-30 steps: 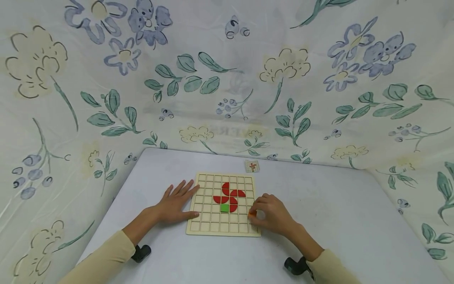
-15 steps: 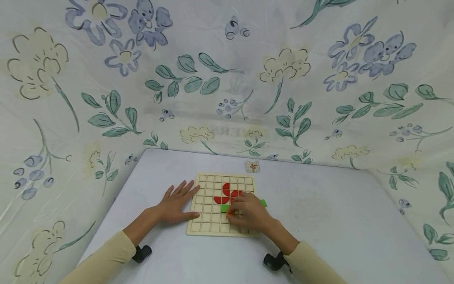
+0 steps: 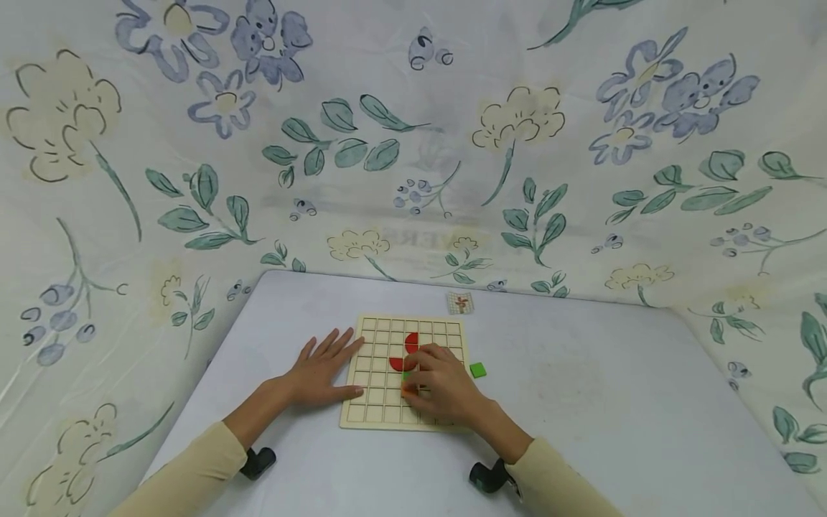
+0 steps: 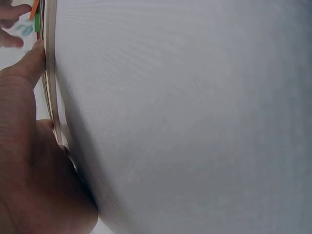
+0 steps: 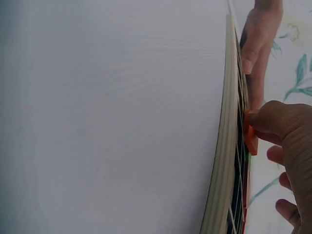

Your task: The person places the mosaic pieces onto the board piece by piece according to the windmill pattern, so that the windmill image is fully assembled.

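A pale wooden grid board (image 3: 376, 413) lies on the white table. Red rounded pieces (image 3: 412, 343) sit in its middle cells, some hidden by my right hand (image 3: 446, 384). That hand pinches a small orange tile (image 5: 251, 141) between thumb and finger, down at the cells just below a green piece (image 3: 405, 375) on the board. With fingers spread, my left hand (image 3: 319, 370) rests at the board's left edge, fingertips and thumb tip over the rim. In the left wrist view, the left thumb (image 4: 31, 63) lies along the board's edge.
A loose green square tile (image 3: 477, 370) lies just right of the board. Behind the board's far right corner is a small card (image 3: 461, 303) with a red pattern on a grid. Floral cloth (image 3: 413, 194) surrounds the table.
My right hand has moved left from the board's right edge to its middle, carrying the orange tile. The green tile it covered on the table now shows. The left hand stays in place.
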Action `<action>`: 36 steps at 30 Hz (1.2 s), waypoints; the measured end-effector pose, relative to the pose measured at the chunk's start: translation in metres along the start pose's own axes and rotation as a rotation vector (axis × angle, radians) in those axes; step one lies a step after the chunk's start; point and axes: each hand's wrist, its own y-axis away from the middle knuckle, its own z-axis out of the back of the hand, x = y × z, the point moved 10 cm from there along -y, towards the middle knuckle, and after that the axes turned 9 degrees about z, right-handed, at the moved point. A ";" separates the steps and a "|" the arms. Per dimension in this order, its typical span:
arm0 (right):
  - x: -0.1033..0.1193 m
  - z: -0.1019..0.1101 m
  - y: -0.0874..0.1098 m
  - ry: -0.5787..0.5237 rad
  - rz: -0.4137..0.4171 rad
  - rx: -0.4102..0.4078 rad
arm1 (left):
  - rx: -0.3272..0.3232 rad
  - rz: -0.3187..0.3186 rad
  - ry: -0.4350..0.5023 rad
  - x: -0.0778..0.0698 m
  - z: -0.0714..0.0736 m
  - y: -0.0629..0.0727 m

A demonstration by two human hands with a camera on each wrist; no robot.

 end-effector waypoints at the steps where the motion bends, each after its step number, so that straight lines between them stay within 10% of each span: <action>1: 0.000 -0.001 0.000 -0.008 0.000 0.007 | 0.000 0.000 -0.002 0.000 0.000 0.000; 13: 0.003 -0.002 0.006 -0.019 -0.024 0.086 | 0.002 0.012 -0.006 0.000 -0.001 0.000; 27: 0.021 0.006 0.015 0.099 0.132 0.055 | 0.006 0.017 -0.008 -0.001 0.001 0.000; 36: 0.001 0.021 0.035 0.098 0.024 0.039 | 0.008 0.023 -0.009 0.000 0.000 0.000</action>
